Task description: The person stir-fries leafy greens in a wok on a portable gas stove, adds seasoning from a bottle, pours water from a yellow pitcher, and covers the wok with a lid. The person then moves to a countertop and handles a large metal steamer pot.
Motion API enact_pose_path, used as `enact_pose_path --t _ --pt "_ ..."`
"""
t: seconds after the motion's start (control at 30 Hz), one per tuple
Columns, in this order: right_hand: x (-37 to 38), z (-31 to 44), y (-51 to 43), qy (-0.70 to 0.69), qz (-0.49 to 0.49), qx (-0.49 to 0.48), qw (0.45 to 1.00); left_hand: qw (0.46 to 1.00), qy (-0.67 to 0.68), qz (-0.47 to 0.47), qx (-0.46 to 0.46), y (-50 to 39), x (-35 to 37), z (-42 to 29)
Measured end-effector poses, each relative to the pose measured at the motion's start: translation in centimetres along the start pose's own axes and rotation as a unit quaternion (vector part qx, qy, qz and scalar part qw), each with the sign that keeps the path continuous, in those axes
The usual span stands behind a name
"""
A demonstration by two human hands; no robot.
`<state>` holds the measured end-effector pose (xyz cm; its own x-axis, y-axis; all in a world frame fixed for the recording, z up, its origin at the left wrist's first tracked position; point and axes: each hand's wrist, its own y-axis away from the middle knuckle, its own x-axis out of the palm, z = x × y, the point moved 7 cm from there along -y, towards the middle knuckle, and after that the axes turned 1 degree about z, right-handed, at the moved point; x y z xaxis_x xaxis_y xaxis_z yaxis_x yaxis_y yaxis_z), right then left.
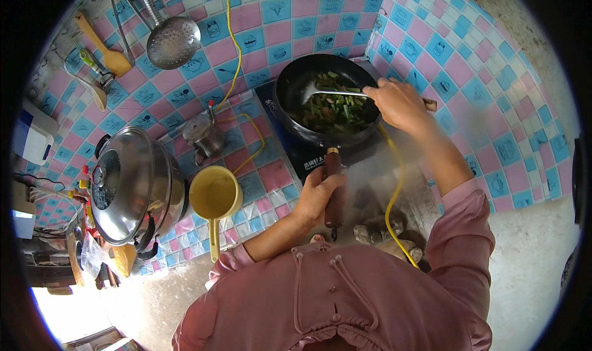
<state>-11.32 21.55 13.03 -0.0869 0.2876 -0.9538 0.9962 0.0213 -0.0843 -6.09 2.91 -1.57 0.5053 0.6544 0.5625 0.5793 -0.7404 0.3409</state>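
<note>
A black wok sits on a dark cooktop in the corner of a tiled counter. Chopped green vegetables with some reddish-brown pieces lie in it. My left hand grips the wok's dark wooden handle, which points towards me. In my right hand is a metal spatula. Its blade rests among the food at the wok's left side, and the wooden end of its handle sticks out past my hand. Steam blurs the area to the right of the wok.
Left of the cooktop stand a yellow dipper, a metal oil pot and a large lidded steamer pot. A perforated skimmer and a wooden spatula hang on the wall. A yellow hose runs down beside the wok.
</note>
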Motion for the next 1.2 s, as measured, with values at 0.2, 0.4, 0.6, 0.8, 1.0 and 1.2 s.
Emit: enact_pose_path --t 0.2,0.4,0.6,0.8,1.0,1.2 --pt "-2.1 0.5 3.2 0.027 0.031 -0.057 0.998 1.0 -0.006 0.0 -0.014 -0.1 0.6 0.1" --pt "-7.8 -2.1 7.1 0.077 0.153 -0.006 0.985 0.999 0.032 -0.029 -0.016 0.4 0.5 -0.4" --pt "-2.5 -2.9 7.1 0.02 0.176 0.029 0.984 1.0 0.007 -0.017 -0.009 -0.4 0.8 0.5" --pt "-2.7 -5.6 4.7 -0.077 0.122 0.109 0.984 1.0 0.0 -0.019 -0.008 0.1 0.5 -0.3" --pt "6.5 -3.7 0.7 -0.141 0.095 0.179 0.969 1.0 -0.012 -0.023 -0.006 0.0 0.9 -0.3" --pt "6.7 -5.7 1.9 -0.162 0.107 0.212 0.958 1.0 -0.015 -0.02 -0.003 -0.2 0.9 -0.2"
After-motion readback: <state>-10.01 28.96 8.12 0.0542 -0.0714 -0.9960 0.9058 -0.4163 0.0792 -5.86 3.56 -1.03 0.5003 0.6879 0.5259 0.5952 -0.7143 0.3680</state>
